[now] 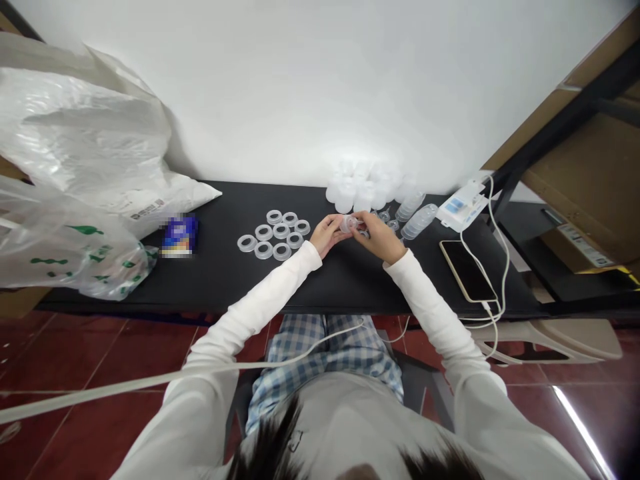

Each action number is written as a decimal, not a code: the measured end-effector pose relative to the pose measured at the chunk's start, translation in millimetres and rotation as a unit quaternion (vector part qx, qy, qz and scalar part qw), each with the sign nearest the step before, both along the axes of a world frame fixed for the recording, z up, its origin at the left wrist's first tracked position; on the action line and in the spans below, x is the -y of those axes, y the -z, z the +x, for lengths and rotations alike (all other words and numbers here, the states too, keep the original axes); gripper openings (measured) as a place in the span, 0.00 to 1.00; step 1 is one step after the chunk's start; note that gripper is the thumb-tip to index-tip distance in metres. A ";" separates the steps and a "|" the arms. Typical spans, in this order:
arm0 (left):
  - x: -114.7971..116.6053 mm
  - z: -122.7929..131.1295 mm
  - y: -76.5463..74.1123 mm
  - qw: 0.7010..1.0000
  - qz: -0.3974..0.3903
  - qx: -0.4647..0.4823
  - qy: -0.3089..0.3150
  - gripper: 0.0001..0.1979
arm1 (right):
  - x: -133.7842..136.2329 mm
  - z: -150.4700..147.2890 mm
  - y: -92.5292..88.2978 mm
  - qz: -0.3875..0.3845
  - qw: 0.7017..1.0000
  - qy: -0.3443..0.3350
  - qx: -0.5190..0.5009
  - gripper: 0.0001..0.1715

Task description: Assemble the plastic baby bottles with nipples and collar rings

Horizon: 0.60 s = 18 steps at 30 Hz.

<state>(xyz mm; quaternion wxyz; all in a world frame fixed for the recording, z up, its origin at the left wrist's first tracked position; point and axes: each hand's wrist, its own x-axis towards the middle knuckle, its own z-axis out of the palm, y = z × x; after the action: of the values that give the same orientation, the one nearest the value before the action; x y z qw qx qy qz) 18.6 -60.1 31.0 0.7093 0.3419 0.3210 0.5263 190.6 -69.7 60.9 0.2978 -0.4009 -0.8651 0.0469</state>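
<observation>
My left hand (327,233) is closed around the side of a translucent bottle collar (347,224). My right hand (379,237) grips the same piece from the right; a clear, teat-like tip shows by its fingers, partly hidden. To the left lie several loose bottle collars (281,231), flat on the black table. Just beyond my right hand are several small clear teats (393,226), some covered by the fingers. Behind both hands stands a cluster of frosted, rounded caps (363,187). Stacks of clear plastic cups (419,222) lean at the right of the teats.
A white power strip (463,205) and a phone (467,270) with a charging cable are on the right of the black table (220,280). At left, a blue box (180,235) sits beside large plastic bags (85,133). A white wall (300,87) rises behind.
</observation>
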 end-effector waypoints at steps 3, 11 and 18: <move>-2.1 -0.1 0.5 0.997 0.041 -0.063 -0.015 0.11 | -8.0 -9.7 9.7 -0.037 0.998 -0.014 -0.043 0.08; -4.8 -14.9 12.3 0.926 0.117 -0.357 -0.028 0.22 | -12.2 -9.1 11.4 -0.019 0.999 -0.036 0.001 0.04; 3.3 -52.9 32.8 0.832 0.253 -0.490 -0.051 0.09 | 5.0 24.7 20.1 -0.019 0.988 0.009 0.152 0.13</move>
<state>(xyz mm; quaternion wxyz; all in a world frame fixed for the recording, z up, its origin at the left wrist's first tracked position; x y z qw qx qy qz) -34.3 -63.4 -1.8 0.3196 0.7058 0.4992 0.3879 215.3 -74.7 40.9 0.1559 -0.4167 -0.8956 -0.0004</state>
